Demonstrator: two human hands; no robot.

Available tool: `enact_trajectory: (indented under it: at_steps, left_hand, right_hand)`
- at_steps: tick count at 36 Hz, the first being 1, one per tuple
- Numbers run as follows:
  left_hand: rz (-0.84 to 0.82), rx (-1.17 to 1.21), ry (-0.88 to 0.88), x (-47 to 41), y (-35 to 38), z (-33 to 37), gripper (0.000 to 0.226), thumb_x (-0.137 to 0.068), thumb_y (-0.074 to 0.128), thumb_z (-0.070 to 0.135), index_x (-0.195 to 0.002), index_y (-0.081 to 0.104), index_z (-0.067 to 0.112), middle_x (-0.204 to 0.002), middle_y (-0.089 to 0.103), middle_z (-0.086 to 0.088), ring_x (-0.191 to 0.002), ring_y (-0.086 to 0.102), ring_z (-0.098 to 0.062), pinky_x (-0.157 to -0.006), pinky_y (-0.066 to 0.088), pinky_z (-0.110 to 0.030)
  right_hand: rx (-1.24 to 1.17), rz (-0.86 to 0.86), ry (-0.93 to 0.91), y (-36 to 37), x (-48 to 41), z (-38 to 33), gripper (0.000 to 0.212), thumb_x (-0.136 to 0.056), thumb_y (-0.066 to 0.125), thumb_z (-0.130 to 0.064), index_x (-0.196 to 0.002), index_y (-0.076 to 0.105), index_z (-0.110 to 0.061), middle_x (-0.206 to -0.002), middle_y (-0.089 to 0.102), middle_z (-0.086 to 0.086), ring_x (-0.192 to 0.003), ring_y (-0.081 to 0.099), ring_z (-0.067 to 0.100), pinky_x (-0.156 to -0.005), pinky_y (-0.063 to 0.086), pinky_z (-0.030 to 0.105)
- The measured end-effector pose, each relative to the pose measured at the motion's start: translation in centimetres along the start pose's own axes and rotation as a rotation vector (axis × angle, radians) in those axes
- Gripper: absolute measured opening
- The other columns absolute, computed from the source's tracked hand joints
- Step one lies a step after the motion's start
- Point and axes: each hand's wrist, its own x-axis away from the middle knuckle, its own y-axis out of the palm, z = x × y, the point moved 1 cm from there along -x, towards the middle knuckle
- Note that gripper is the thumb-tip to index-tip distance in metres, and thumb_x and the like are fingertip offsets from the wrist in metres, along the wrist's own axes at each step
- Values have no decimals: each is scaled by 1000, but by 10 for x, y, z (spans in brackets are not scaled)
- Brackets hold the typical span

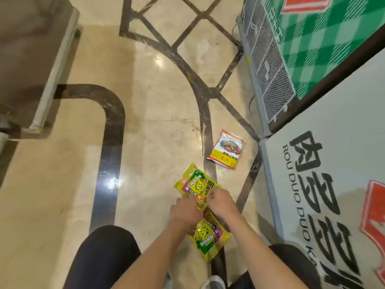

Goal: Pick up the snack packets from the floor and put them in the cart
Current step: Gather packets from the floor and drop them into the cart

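Crouched, left hand [184, 211] and right hand [221, 205] sit close together, fingers curled on the far yellow packet [196, 182], likely gathering it with the near yellow packet [208, 236] on the floor [145, 132]; red-white packet [227, 150] lies apart, cart unidentifiable.

The floor [156, 101] is glossy beige marble inlaid with dark brown bands, curved and criss-crossed. The far yellow packet [195, 182] and the near yellow packet [208, 236] both carry green and magenta panels. The third packet [227, 150] is white with red edging and a yellow strip. The checked panel [325, 44] is green and white; the lettered panel [333, 132] is whitish with black characters
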Motion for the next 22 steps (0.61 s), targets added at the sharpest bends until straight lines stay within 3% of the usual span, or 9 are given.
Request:
enact_trajectory:
  at_steps: [3, 6, 9, 12, 17, 22]
  left_hand:
    - [38, 56, -68, -44, 36, -12, 75, -81, 64, 49, -141, 31, 19, -134, 46, -10, -122, 48, -31, -95, 45, -46]
    - [53, 93, -121, -76, 70, -23, 102, -73, 68, 59, -150, 14, 20, -140, 38, -14, -128, 40, -33, -99, 44, -49]
    - [39, 93, -156, -95, 103, -32, 125, -65, 74, 60, -154, -5, 23, -150, 24, -15, -137, 29, -32, -101, 42, -47]
    - [60, 23, -153, -100, 124, -34, 138, -60, 74, 68, -154, -17, 25, -155, 13, -13, -143, 18, -31, -100, 43, -48]
    - [183, -58, -169, -97, 139, -31, 143, -58, 72, 77, -154, -19, 23, -152, 19, -11, -141, 22, -29, -91, 49, -46]
    - [188, 35, -83, -97, 142, -27, 131, -69, 72, 63, -154, -14, 14, -137, 37, -5, -127, 39, -24, -89, 49, -41]
  right_hand:
    - [76, 39, -1, 26, -51, 15, 41, -82, 61, -30, -118, 53, -12, -115, 57, 12, -108, 55, 30, -89, 50, 41]
    - [214, 74, -12, 48, -88, 24, 77, -79, 66, -46, -141, 31, -19, -137, 39, 14, -128, 36, 32, -101, 42, 46]
    - [307, 61, -57, 70, -112, 33, 98, -71, 67, -62, -148, 15, -30, -153, 16, 15, -142, 13, 35, -112, 27, 52]
    - [388, 12, -67, 91, -124, 41, 108, -66, 69, -62, -149, 5, -35, -158, 1, 14, -146, -1, 36, -114, 12, 58]
    - [374, 119, -95, 108, -125, 54, 111, -66, 69, -63, -148, 0, -35, -157, 13, 13, -144, 9, 36, -114, 14, 57]
    - [360, 222, -127, 105, -121, 56, 93, -71, 55, -70, -144, 13, -30, -136, 40, 14, -125, 38, 35, -105, 31, 51]
